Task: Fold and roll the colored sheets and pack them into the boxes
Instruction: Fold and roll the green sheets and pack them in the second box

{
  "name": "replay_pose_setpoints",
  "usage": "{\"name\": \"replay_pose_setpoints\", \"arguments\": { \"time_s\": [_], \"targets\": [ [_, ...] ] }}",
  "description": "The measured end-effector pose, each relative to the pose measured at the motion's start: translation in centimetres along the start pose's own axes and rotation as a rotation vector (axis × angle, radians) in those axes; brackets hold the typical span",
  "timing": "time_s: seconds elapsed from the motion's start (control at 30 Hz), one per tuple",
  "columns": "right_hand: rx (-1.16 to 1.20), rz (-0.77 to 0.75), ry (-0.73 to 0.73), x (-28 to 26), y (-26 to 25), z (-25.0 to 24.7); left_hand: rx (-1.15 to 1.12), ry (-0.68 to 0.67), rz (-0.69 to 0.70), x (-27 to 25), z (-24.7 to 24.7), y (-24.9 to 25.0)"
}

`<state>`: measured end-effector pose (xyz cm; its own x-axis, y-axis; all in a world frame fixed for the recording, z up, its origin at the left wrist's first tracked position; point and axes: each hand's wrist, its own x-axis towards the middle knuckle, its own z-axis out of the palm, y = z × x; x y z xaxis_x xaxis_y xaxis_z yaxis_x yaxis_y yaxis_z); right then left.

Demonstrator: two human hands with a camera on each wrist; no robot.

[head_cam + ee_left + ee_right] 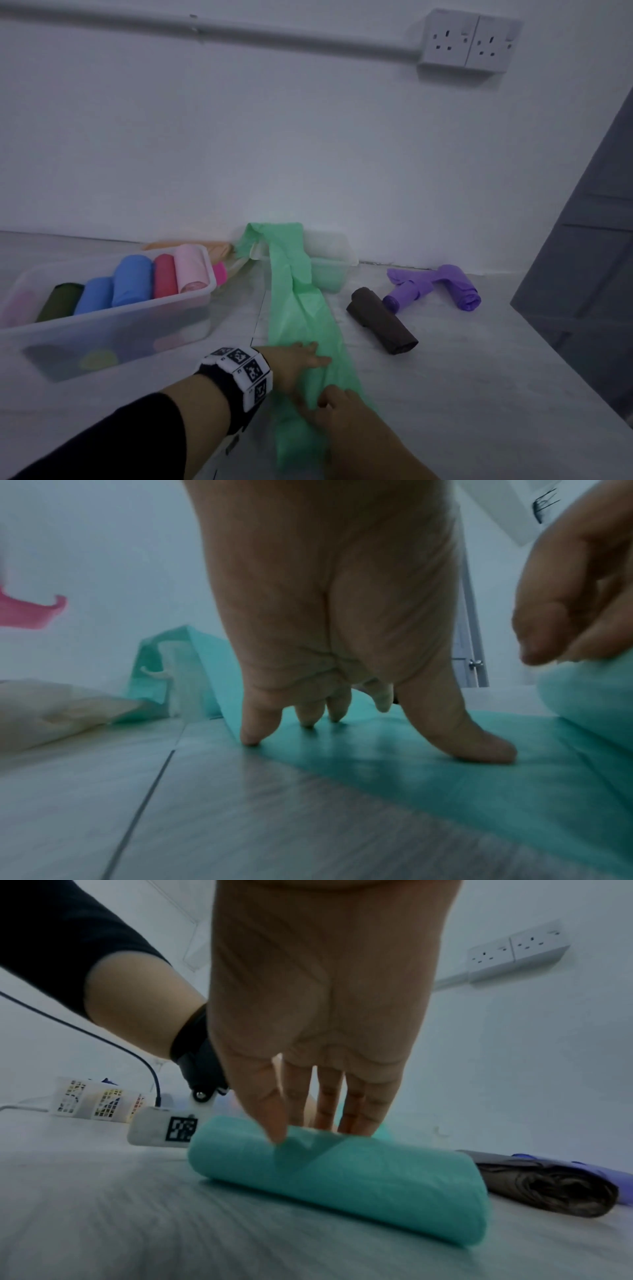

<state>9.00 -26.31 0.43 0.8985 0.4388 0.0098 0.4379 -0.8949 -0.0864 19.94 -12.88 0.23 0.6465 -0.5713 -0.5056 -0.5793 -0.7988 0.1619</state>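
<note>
**Under both hands: rolling the green strip**

Under both hands, on the pale grey worktop [445,394], lies the long, thin green plastic sheet [301,308], folded into a narrow strip. Its near end is already wound into a short roll; its far end runs away from the hands and drapes over the rim of a small translucent plastic box [330,270] by the wall.

The left hand [294,366] is spread, fingers straight, with the fingertips [251,739] pressing the flat strip down just ahead of the roll. The right hand [346,414] rests on top of the roll, fingers extended and laid over it rather than curled round it; it grips nothing.

To the left of the left hand stands a larger clear plastic box [191,308] holding finished rolls of several colours. To the right of the right hand lie a dark brown roll [382,320] and, beyond it, a loose purple plastic sheet [435,286], partly rolled.

The step in hand seems to be rolling. To do it well, the left hand should keep the strip taut and flat, smoothing wrinkles ahead, while the right hand pushes forward with even pressure so both ends stay level and the roll does not cone. The film looks slippery, so a light, steady press should work better than speed.
</note>
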Motion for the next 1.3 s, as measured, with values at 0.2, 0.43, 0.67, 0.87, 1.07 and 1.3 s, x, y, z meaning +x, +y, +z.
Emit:
{"name": "replay_pose_setpoints", "arguments": {
  "time_s": [0.2, 0.43, 0.67, 0.87, 1.07, 1.3],
  "targets": [
    [-0.021, 0.03, -0.183, 1.0, -1.2, 0.1, -0.06, 0.039, 0.007, -0.1, 0.7, -0.9],
    [0.097, 0.001, -0.207, 0.9, -0.6, -0.5, -0.136, 0.07, -0.031, -0.5, 1.2, -1.9],
    [0.085, -0.058, -0.404, 2.5, -0.2, -1.1, -0.125, 0.082, -0.081, -0.9, 1.9, -3.0],
    [0.095, -0.027, -0.406, 3.4, -0.5, -1.2, -0.058, 0.171, -0.268, -1.1, 2.9, -3.8],
    [0.163, 0.107, -0.209, 3.4, -0.6, -0.8, -0.139, 0.152, -0.467, -1.3, 3.3, -3.9],
    [0.12, 0.082, -0.124, 2.3, -1.0, -0.4, -0.143, 0.088, -0.532, -1.5, 3.3, -4.5]
  ]
}}
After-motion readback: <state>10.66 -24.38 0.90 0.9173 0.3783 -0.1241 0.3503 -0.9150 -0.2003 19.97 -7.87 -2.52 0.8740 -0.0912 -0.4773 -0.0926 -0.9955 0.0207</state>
